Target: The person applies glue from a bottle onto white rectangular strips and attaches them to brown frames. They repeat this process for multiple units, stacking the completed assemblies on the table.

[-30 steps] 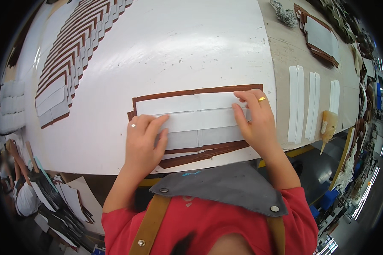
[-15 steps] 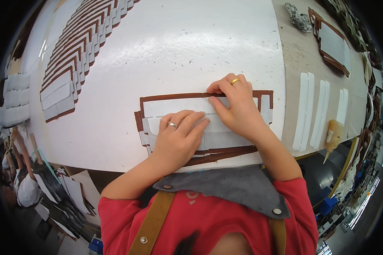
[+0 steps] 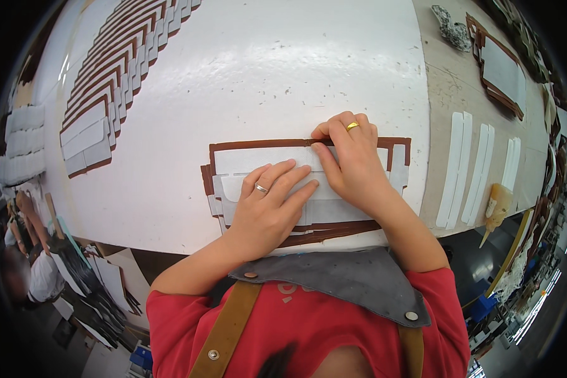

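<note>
A flat brown leather piece (image 3: 258, 145) backed with white and pale grey panels lies in front of me near the table's front edge. My left hand (image 3: 269, 205) rests palm down across its pale backing, fingers stretched out and slightly apart. At the far brown border, my right hand (image 3: 351, 154) is closed, with thumb and bent fingertips pinching the strip near its middle. The palm covers part of the panel on that side. Along the near side, layers of brown edging (image 3: 334, 232) show below the backing, partly hidden by my left hand.
A long overlapping row of similar brown-edged pieces (image 3: 88, 135) runs along the far left. On the right board are white strips (image 3: 455, 170), a glue bottle (image 3: 498, 205), a stack of pieces (image 3: 503, 66) and a speckled lump (image 3: 451, 28). Another person (image 3: 44, 277) is at the left.
Both hands have shifted very slightly right, my left fingertips a little further across the backing. My right hand keeps its pinch on the far border. The person at the left has moved.
</note>
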A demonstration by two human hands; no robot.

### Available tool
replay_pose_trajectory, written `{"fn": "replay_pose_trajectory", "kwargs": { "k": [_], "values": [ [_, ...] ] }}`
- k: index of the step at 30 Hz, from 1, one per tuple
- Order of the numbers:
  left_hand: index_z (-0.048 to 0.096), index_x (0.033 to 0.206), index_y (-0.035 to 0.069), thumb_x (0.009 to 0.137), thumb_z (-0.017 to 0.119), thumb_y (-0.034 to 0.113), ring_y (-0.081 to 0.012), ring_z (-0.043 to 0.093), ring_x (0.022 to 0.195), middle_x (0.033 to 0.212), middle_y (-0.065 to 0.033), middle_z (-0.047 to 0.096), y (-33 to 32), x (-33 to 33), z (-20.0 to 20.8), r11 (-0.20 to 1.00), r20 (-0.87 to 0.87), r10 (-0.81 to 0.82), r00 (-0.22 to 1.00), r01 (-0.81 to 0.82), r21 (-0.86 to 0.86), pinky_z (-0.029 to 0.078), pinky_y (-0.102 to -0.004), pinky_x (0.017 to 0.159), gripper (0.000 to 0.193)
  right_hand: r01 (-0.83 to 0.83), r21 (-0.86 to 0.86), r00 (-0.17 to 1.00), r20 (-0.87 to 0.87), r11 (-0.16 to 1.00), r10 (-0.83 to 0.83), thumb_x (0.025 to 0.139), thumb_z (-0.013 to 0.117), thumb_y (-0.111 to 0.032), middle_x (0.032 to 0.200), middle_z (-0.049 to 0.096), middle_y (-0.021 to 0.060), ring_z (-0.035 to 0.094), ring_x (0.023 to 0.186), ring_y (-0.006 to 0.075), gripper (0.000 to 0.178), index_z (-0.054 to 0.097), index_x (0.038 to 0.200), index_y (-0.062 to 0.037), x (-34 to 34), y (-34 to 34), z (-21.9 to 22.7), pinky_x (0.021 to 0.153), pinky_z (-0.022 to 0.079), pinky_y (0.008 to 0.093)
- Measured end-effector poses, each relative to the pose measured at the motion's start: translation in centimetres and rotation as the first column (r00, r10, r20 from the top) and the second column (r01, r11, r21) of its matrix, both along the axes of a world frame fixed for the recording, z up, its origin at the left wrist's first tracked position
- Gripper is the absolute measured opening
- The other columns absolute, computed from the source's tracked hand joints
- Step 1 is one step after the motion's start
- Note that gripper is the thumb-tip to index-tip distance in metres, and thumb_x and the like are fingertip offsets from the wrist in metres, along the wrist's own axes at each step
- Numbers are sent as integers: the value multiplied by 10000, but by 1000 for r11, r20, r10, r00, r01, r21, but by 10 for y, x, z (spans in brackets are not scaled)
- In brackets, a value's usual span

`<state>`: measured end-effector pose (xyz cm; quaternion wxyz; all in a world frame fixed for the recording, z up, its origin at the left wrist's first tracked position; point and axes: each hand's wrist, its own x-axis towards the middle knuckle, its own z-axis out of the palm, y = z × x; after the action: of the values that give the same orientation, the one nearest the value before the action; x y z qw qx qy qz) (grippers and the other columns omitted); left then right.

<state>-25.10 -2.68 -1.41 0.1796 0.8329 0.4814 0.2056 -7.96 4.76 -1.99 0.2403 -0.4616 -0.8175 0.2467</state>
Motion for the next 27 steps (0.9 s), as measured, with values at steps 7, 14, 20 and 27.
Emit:
{"fn": "replay_pose_trajectory", "kwargs": {
  "k": [7, 14, 20, 27],
  "values": [
    [626, 1066, 113, 716, 604, 57, -208, 428, 1174, 1217, -38, 521, -2, 0, -2, 1000, -4, 2, 1000, -2, 9, 286, -391, 979, 355, -41, 102, 999, 33, 994, 38, 790, 593, -49, 882, 487, 63, 427, 847, 245, 95, 551, 871, -73, 1, -2, -4, 766, 317, 372],
    [631, 1069, 116, 716, 609, 63, -206, 427, 1186, 1236, -48, 513, -3, 0, -2, 1000, 1, 11, 1000, -11, 5, 280, -384, 987, 358, -36, 101, 999, 8, 994, 36, 790, 588, -45, 888, 492, 64, 433, 860, 244, 93, 551, 870, -75, 1, -3, -5, 779, 319, 372],
    [637, 1065, 111, 717, 618, 69, -234, 420, 1221, 1279, -82, 493, -1, -1, 0, 1000, 9, 8, 1000, -8, -12, 292, -394, 1011, 351, -31, 65, 999, 30, 997, 29, 784, 570, -24, 882, 500, 70, 442, 850, 247, 116, 539, 886, -71, 0, -1, -4, 775, 324, 371],
    [601, 1107, 69, 733, 619, 58, -275, 409, 1237, 1290, -134, 472, 0, 1, 1, 998, 34, 65, 997, -65, -27, 307, -430, 1021, 375, -47, 12, 999, 6, 999, 47, 781, 535, 28, 919, 502, 66, 450, 850, 236, 183, 502, 931, -72, 1, 1, -3, 782, 315, 351]
  ]
}}
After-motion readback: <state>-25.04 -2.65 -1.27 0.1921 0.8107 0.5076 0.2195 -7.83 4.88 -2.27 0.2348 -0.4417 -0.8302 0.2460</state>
